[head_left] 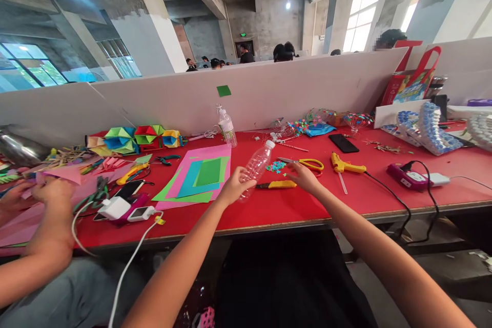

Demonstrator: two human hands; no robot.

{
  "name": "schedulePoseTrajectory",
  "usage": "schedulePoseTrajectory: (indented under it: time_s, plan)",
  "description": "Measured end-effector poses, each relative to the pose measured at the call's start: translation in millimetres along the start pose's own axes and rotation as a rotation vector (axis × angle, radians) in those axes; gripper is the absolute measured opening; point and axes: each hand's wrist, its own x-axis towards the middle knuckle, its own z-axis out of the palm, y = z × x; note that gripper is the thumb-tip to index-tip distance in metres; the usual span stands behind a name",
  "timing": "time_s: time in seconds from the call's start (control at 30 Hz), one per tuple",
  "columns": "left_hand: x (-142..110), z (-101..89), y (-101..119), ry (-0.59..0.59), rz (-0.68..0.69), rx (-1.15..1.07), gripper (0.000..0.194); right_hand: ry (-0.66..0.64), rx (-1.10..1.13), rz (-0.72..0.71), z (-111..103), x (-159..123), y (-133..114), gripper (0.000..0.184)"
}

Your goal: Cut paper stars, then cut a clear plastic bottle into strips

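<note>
At the red table (246,219), a clear bottle (259,161) tilts, cap uppermost; left hand (235,187) has fingers clamped round its lower part. Right hand (304,177), thumb and fingers apart, is near scissors (314,164), yellow tool (280,184) and tiny stars (275,166).

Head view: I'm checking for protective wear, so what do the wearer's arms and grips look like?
Left forearm and right forearm are bare, no sleeves in view. Left grip and right grip wear no gloves; neither wrist shows a watch.
</note>
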Motion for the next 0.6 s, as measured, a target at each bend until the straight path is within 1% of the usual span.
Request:
schedulePoseTrajectory:
  time_s: [0.03, 0.13, 0.23, 0.27, 0.3, 0.37, 0.4, 0.5, 0.6]
  plan:
    - [3.2, -5.2, -4.1, 0.041, -0.031, -0.02, 0.053, -0.037, -0.085, -0.015, -2.2, -2.4, 5.5, 0.019]
    - [10.3, -14.7, -11.4, 0.092, -0.08, -0.04, 0.052, -0.152, -0.293, -0.071, -1.0, -9.4, 12.5, 0.015]
    - [11.6, -15.9, -14.6, 0.101, -0.116, -0.058, 0.049, -0.212, -0.441, -0.123, 3.1, -12.9, 8.6, 0.01]
    - [11.1, -15.6, -15.6, 0.1, -0.125, -0.064, 0.049, -0.223, -0.476, -0.138, 4.0, -13.3, 6.4, 0.011]
    - [10.4, -15.3, -16.6, 0.098, -0.132, -0.068, 0.049, -0.233, -0.505, -0.152, 4.6, -13.4, 4.2, 0.016]
    - [8.9, -15.4, -18.1, 0.093, -0.141, -0.074, 0.049, -0.251, -0.543, -0.171, 6.1, -13.0, 0.4, 0.025]
    - [8.3, -15.7, -18.4, 0.09, -0.144, -0.077, 0.049, -0.258, -0.55, -0.175, 7.2, -12.6, -1.1, 0.025]
    - [7.0, -17.0, -17.7, 0.081, -0.142, -0.094, 0.049, -0.264, -0.515, -0.171, 11.8, -11.7, -3.6, 0.018]
    - [6.2, -18.2, -16.5, 0.085, -0.127, -0.127, 0.048, -0.236, -0.404, -0.134, 16.3, -11.4, -4.1, 0.012]
